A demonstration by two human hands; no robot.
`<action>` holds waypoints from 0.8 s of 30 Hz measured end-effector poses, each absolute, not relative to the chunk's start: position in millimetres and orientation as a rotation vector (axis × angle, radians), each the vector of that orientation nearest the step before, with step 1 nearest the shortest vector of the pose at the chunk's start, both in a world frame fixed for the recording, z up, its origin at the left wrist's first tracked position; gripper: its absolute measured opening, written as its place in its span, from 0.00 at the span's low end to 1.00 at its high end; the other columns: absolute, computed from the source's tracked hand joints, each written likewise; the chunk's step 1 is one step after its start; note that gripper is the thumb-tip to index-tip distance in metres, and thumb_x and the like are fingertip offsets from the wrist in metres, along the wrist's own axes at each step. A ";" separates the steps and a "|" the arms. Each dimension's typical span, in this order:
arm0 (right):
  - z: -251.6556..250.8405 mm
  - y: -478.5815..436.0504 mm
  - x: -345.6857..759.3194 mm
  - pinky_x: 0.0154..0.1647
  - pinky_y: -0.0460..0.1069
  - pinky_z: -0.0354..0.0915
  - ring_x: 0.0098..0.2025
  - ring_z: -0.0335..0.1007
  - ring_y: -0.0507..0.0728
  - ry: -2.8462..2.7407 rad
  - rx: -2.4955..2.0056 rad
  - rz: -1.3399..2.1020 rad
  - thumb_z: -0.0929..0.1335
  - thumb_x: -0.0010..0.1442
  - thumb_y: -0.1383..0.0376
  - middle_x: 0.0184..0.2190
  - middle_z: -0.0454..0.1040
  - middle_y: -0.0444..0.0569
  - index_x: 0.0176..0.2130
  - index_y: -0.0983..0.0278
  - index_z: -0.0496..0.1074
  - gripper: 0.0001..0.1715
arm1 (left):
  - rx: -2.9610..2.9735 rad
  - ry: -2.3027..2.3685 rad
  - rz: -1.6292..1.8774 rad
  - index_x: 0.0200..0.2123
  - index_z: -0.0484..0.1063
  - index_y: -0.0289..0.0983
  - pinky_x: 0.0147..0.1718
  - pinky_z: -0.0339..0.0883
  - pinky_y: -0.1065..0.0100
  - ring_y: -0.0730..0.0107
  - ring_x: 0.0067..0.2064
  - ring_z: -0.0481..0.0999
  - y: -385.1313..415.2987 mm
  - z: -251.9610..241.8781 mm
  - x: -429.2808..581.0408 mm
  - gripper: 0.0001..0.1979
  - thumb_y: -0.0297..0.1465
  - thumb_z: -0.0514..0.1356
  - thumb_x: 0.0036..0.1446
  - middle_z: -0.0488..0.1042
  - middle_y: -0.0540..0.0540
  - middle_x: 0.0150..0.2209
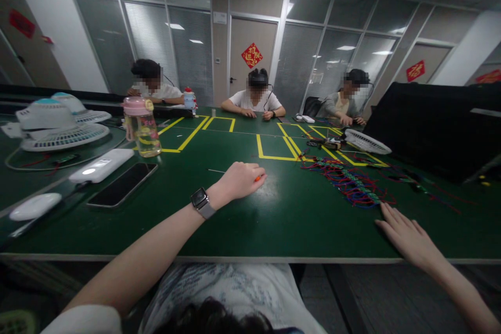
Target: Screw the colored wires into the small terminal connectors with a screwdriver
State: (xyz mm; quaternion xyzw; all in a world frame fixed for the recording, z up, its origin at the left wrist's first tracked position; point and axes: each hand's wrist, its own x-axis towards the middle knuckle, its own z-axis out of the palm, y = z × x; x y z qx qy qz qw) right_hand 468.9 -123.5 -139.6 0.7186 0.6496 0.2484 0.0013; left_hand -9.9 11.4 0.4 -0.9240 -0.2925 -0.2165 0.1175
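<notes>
My left hand [239,181], with a watch on its wrist, rests above the middle of the green table, its fingers closed round a thin screwdriver [258,178]. The screwdriver's orange end shows by the fingertips and its slim metal shaft sticks out to the left; the rest is hidden in the hand. To the right lies a row of small green circuit boards [354,180] with many red and blue wires. At the near end of that row my right hand [409,235] lies on the table, fingers stretched out, fingertips touching or very close to the wires.
On the left are a phone [123,184], a white power bank [102,165], a pink-lidded bottle [141,128] and white fans [64,125]. A black box-like object [434,128] stands at the right. Yellow tape [277,157] marks the table. Three people sit across it.
</notes>
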 end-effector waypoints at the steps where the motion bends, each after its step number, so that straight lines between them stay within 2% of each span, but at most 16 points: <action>1: -137.3 -123.4 466.0 0.56 0.67 0.61 0.62 0.60 0.68 2.024 2.253 0.779 0.54 0.54 0.63 0.60 0.66 0.56 0.45 0.60 0.77 0.29 | -2.706 -0.857 -0.630 0.35 0.74 0.35 0.27 0.60 0.70 0.69 0.31 0.75 11.4 0.4 -9.8 0.16 0.34 0.48 0.65 0.76 0.46 0.32; 4: -121.8 -122.5 447.8 0.52 0.65 0.65 0.61 0.62 0.68 1.965 2.300 0.766 0.53 0.57 0.64 0.58 0.69 0.58 0.46 0.62 0.77 0.29 | -2.713 -0.858 -0.627 0.35 0.74 0.35 0.26 0.59 0.71 0.70 0.30 0.75 11.2 0.6 -9.8 0.16 0.33 0.48 0.65 0.76 0.46 0.32; 5: -114.2 -122.2 439.4 0.49 0.61 0.68 0.57 0.67 0.67 1.906 2.388 0.747 0.53 0.59 0.61 0.55 0.72 0.60 0.44 0.63 0.78 0.29 | -2.714 -0.860 -0.628 0.35 0.74 0.35 0.26 0.59 0.71 0.70 0.30 0.75 11.2 0.5 -9.9 0.16 0.33 0.48 0.65 0.76 0.46 0.31; 7: -96.9 -121.2 421.3 0.38 0.58 0.70 0.41 0.77 0.67 1.706 2.572 0.753 0.54 0.62 0.56 0.42 0.79 0.60 0.34 0.62 0.79 0.28 | -2.715 -0.866 -0.630 0.35 0.74 0.35 0.26 0.59 0.71 0.70 0.30 0.75 11.4 0.2 -10.0 0.16 0.33 0.48 0.65 0.75 0.47 0.31; 8: -87.8 -120.1 412.4 0.36 0.58 0.69 0.35 0.77 0.66 1.647 2.574 0.811 0.54 0.63 0.57 0.33 0.80 0.60 0.27 0.61 0.77 0.29 | -2.716 -0.869 -0.628 0.35 0.74 0.35 0.26 0.59 0.71 0.70 0.30 0.75 11.5 -0.1 -10.0 0.16 0.33 0.48 0.65 0.76 0.47 0.32; 9: -78.8 -118.1 403.9 0.35 0.58 0.68 0.34 0.76 0.66 1.639 2.552 0.889 0.54 0.64 0.59 0.28 0.79 0.59 0.24 0.61 0.75 0.29 | -2.719 -0.868 -0.624 0.35 0.74 0.35 0.26 0.59 0.70 0.70 0.30 0.75 11.5 -0.3 -10.1 0.16 0.33 0.48 0.65 0.76 0.47 0.32; 15: -30.3 -70.8 361.3 0.29 0.51 0.60 0.32 0.75 0.62 1.727 2.646 1.294 0.59 0.64 0.59 0.29 0.78 0.57 0.29 0.65 0.77 0.24 | -2.723 -0.860 -0.606 0.35 0.74 0.35 0.26 0.59 0.70 0.69 0.30 0.74 10.0 0.2 -9.6 0.16 0.34 0.48 0.65 0.76 0.47 0.31; 20: 1.8 3.0 334.1 0.29 0.48 0.59 0.33 0.74 0.61 1.883 2.782 1.074 0.60 0.63 0.59 0.32 0.79 0.58 0.36 0.68 0.78 0.22 | -2.723 -0.850 -0.610 0.34 0.74 0.35 0.27 0.59 0.70 0.70 0.30 0.74 8.9 1.0 -9.4 0.16 0.34 0.48 0.65 0.75 0.47 0.31; 24: 12.4 50.6 322.4 0.35 0.49 0.63 0.39 0.75 0.63 1.917 2.796 0.817 0.58 0.63 0.61 0.36 0.79 0.62 0.38 0.69 0.79 0.23 | -2.714 -0.823 -0.624 0.33 0.73 0.35 0.26 0.58 0.70 0.70 0.29 0.74 10.2 -0.7 -9.7 0.16 0.34 0.48 0.65 0.75 0.48 0.31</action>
